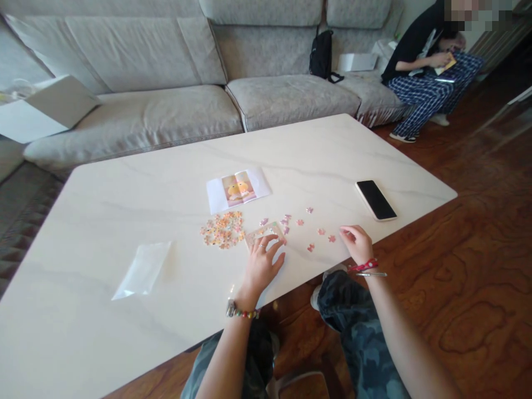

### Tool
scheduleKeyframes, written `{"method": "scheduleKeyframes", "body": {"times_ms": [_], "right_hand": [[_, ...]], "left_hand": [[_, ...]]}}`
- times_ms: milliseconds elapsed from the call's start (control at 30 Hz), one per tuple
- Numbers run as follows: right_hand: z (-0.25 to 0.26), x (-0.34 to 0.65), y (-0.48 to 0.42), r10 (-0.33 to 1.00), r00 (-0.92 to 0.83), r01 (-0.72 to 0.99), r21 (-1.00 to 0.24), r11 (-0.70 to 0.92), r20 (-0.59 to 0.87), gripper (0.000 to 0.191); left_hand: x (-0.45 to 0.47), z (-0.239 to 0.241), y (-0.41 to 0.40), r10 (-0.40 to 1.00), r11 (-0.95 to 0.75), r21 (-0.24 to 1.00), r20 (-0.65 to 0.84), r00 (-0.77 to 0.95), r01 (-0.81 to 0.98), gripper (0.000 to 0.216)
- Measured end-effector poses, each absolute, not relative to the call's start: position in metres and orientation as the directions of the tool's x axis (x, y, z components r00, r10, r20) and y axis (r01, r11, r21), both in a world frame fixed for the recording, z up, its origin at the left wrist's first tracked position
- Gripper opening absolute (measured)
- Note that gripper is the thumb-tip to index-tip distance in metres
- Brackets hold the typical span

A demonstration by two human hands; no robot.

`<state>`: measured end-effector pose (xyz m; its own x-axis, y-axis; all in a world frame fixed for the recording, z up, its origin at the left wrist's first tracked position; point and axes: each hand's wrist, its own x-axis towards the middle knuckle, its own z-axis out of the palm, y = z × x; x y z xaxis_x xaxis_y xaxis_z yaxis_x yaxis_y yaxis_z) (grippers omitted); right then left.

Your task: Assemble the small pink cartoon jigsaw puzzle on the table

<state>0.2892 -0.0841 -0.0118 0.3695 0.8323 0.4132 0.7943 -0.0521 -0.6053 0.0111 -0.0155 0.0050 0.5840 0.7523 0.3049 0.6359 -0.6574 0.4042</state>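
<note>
My left hand [264,265] reaches over a small, flat, pale puzzle section [272,229], fingers spread and fingertips at its surface; the hand covers part of it. At the table's near edge, my right hand [358,243] has its fingers curled together, and whatever may be between them is hidden. Loose pink puzzle pieces [321,231] lie scattered between the hands and just beyond. Left of the section sits a heap of orange and yellow puzzle pieces [224,230]. Behind that heap is a creased picture sheet [239,188] showing two yellow figures.
A black-screened phone [376,200] rests at the right of the white table [124,210]. A clear plastic bag [143,270] lies at the left. Beyond stands a grey sofa [158,111] with a black backpack [321,54]; another person [421,61] sits at its right end.
</note>
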Motion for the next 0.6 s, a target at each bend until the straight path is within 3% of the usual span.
{"method": "scheduleKeyframes", "body": {"times_ms": [267,600], "right_hand": [[-0.025,0.287,-0.076,0.929,0.199,0.832,-0.554,0.007,0.311,0.024],[-0.023,0.275,-0.061,0.937,0.139,0.89,-0.455,0.024,0.321,0.022]], "left_hand": [[0.057,0.004,-0.026,0.646,-0.747,0.407,0.262,0.717,0.526,0.027],[0.075,0.004,-0.027,0.632,-0.751,0.433,0.253,0.733,0.498,0.024]]}}
